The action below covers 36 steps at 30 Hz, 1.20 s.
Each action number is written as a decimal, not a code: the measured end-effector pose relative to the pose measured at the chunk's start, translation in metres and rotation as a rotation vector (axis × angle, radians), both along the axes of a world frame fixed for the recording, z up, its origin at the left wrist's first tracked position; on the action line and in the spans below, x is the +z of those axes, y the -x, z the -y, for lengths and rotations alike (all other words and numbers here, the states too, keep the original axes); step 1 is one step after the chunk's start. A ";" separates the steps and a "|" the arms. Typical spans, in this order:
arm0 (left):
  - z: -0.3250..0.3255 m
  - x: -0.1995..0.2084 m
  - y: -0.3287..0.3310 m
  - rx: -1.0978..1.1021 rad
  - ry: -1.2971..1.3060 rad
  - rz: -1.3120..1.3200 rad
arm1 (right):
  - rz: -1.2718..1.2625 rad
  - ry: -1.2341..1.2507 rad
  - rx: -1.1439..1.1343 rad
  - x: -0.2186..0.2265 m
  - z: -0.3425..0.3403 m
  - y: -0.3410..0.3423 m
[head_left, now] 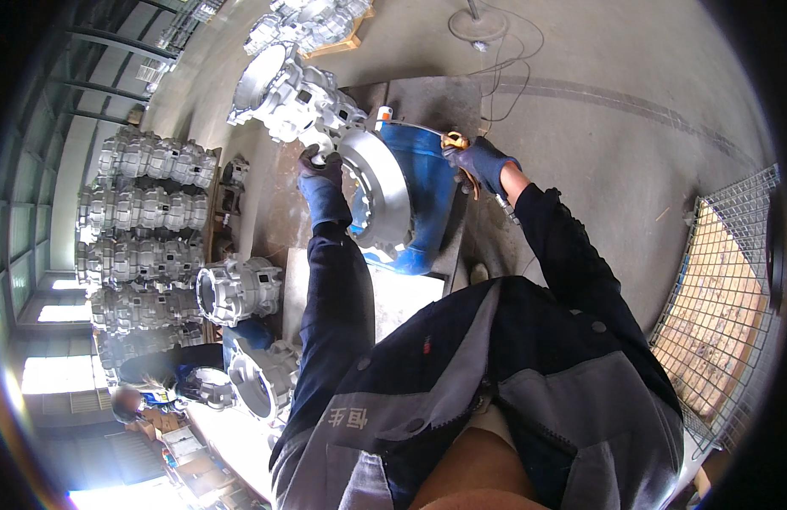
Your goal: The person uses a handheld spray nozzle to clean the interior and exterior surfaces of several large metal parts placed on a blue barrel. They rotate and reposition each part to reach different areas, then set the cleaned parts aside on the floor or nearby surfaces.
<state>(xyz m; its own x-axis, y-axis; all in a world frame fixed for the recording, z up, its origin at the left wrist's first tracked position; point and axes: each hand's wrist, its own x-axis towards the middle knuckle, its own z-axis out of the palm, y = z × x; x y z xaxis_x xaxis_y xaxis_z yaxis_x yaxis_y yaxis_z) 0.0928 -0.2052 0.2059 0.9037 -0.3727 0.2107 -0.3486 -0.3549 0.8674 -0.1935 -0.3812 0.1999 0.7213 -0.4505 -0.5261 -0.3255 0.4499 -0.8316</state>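
A silver cast-metal housing (378, 183) with a wide round flange stands tilted before me. My left hand (324, 189), in a dark blue work glove, is closed on the edge of this housing at its left side. In my gloved right hand (481, 163) is an air blow gun (454, 141) with an orange body. Its thin tube reaches left over a blue plastic piece (423, 157) toward the housing. Just beyond the flange another cast housing (296, 93) sits on the bench. A small white and orange bottle (384, 116) stands near the tube's tip.
Stacked housings (147, 208) fill the left side. Another person (168, 370) works among castings at lower left. A wire mesh cage (716, 297) stands to the right. A loaded pallet (342, 41) and a round stand base (478, 25) with cables are farther off.
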 end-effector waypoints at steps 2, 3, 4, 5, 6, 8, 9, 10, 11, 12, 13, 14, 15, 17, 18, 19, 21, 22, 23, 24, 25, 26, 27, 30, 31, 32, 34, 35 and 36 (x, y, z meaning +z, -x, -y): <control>0.000 -0.003 -0.001 0.013 -0.007 -0.048 | -0.020 0.046 -0.038 -0.009 0.000 -0.004; 0.000 -0.003 -0.002 -0.006 0.007 -0.003 | 0.005 0.016 -0.021 -0.013 0.000 -0.007; 0.001 -0.002 -0.001 -0.009 0.005 0.012 | -0.005 -0.011 -0.017 -0.018 -0.001 -0.010; 0.001 -0.002 -0.001 -0.012 0.002 0.027 | 0.015 -0.065 0.022 -0.022 -0.003 -0.012; 0.000 -0.001 -0.001 -0.011 0.016 0.033 | 0.026 -0.076 0.018 -0.026 -0.003 -0.014; 0.000 -0.001 -0.003 0.013 0.018 0.016 | 0.000 -0.077 0.006 -0.033 -0.002 -0.012; 0.000 -0.002 -0.004 -0.004 0.039 0.014 | -0.022 -0.073 -0.008 -0.036 -0.002 -0.011; -0.001 -0.004 -0.006 0.001 0.036 -0.018 | -0.049 -0.058 -0.029 -0.040 -0.002 -0.009; -0.002 -0.007 -0.008 -0.001 0.039 -0.049 | -0.038 -0.085 -0.023 -0.042 -0.003 -0.008; -0.002 -0.010 -0.010 0.009 0.014 -0.001 | -0.029 -0.097 -0.032 -0.045 -0.003 -0.007; -0.001 -0.012 -0.014 0.013 0.001 0.051 | -0.030 -0.100 -0.057 -0.047 -0.003 -0.007; 0.000 -0.015 -0.016 0.017 0.001 0.066 | -0.016 -0.133 -0.025 -0.050 -0.004 -0.007; 0.001 -0.017 -0.019 -0.002 0.024 0.146 | -0.028 -0.121 0.001 -0.052 -0.004 -0.008; 0.002 -0.019 -0.020 -0.024 0.084 0.180 | -0.026 -0.133 0.094 -0.055 -0.004 -0.010; 0.003 -0.019 -0.020 -0.039 0.119 0.156 | -0.049 -0.122 0.067 -0.057 -0.004 -0.010; 0.002 -0.018 -0.019 -0.039 0.142 0.081 | -0.056 -0.138 0.041 -0.058 -0.004 -0.011; 0.000 -0.015 -0.015 -0.049 0.162 0.012 | -0.088 -0.149 -0.059 -0.061 -0.004 -0.010; 0.000 -0.013 -0.014 -0.061 0.161 0.020 | -0.034 -0.167 0.002 -0.063 -0.004 -0.010; -0.001 -0.012 -0.013 -0.084 0.166 0.024 | -0.032 -0.154 0.012 -0.064 -0.004 -0.010; -0.001 -0.010 -0.014 -0.128 0.136 0.044 | -0.028 -0.140 0.021 -0.065 -0.004 -0.010; -0.001 -0.010 -0.015 -0.080 0.103 -0.001 | 0.024 -0.162 0.080 -0.065 -0.004 -0.009; -0.003 -0.010 -0.016 -0.055 0.098 -0.028 | 0.031 -0.173 0.067 -0.066 -0.003 -0.009; -0.003 -0.012 -0.018 -0.034 0.096 -0.043 | -0.025 -0.159 0.024 -0.067 -0.003 -0.008; -0.001 -0.016 -0.029 -0.032 0.089 0.022 | -0.090 -0.157 -0.051 -0.072 -0.002 -0.008; -0.001 -0.017 -0.031 0.012 0.030 0.013 | -0.044 -0.203 0.004 -0.073 -0.002 -0.007; 0.000 -0.018 -0.032 -0.024 0.056 0.079 | -0.029 -0.217 0.014 -0.075 -0.003 -0.007; 0.000 -0.019 -0.032 0.010 -0.016 0.095 | -0.016 -0.241 0.062 -0.078 -0.004 -0.007; 0.000 -0.018 -0.031 -0.009 0.022 0.086 | -0.029 -0.210 0.014 -0.079 -0.004 -0.006; -0.002 -0.018 -0.028 -0.011 0.047 0.063 | -0.015 -0.220 0.015 -0.080 -0.004 -0.006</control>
<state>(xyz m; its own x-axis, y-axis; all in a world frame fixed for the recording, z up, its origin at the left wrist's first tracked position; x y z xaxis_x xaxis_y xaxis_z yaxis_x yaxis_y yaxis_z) 0.1208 -0.2032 0.1880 0.8839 -0.3712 0.2844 -0.4067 -0.3101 0.8593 -0.1875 -0.3769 0.1200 0.7187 -0.3131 -0.6208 -0.3448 0.6148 -0.7093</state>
